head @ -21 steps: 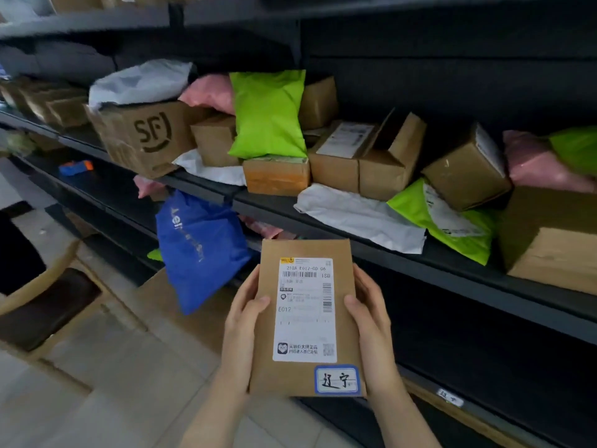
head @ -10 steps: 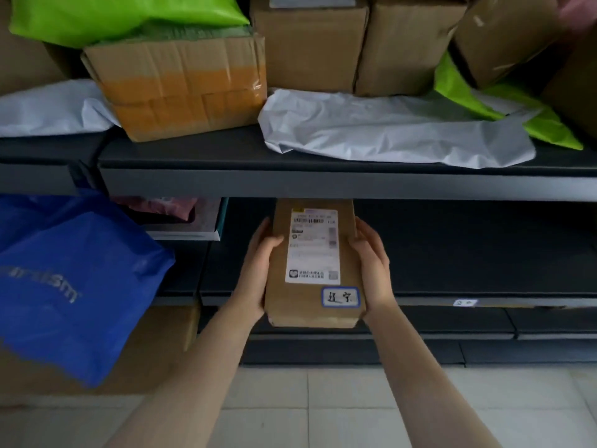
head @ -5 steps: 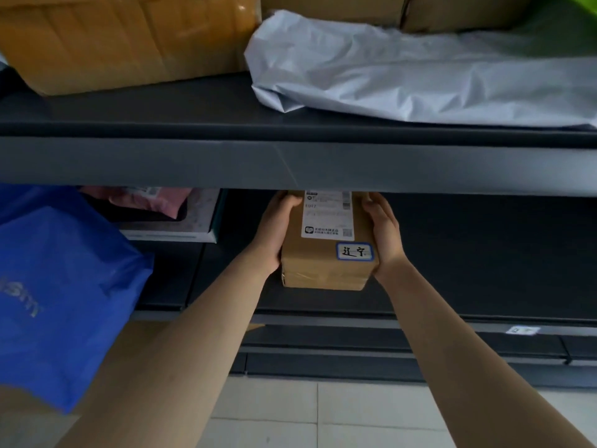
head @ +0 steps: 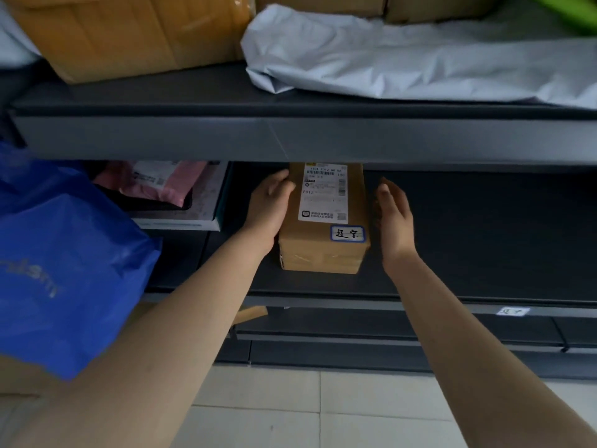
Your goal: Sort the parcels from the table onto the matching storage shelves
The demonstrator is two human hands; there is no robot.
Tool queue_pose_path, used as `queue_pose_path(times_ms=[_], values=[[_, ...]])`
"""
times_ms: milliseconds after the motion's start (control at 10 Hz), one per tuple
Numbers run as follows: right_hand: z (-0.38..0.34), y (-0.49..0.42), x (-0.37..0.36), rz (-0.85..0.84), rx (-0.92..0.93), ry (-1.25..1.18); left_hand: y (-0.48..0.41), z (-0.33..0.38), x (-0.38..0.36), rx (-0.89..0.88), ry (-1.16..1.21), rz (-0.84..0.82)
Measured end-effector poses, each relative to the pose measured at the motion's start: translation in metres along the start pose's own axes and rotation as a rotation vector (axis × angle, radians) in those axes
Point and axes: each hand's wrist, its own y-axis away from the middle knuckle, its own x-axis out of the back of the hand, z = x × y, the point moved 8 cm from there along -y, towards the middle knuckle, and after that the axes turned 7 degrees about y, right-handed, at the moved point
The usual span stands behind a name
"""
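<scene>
Box down on the lower shelf, hands coming off it.

The box sits flat on the dark lower shelf, label up, its far end tucked under the shelf above. The left hand lies against its left side, fingers curled at the top corner, a light hold at most. The right hand is open and just clear of the right side, gripping nothing. A tag on the shelf lip looks like the box's handwritten sticker, so this parcel seems placed; only letting go remains. The table is out of view, so I cannot tell how many parcels remain.

Brown labelled parcel — flat on the lower shelf.
</scene>
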Motion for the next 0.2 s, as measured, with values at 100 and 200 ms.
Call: queue_pose_path(times_ms=[100, 200], values=[[-0.020, 0.031, 0.013, 0.055, 0.063, 0.021, 0.030, 0.012, 0.009, -0.057, 0.003, 0.020], [-0.041, 0.070, 0.018, 0.054, 0.124, 0.037, 0.063, 0.021, 0.017, -0.030, 0.140, -0.009]])
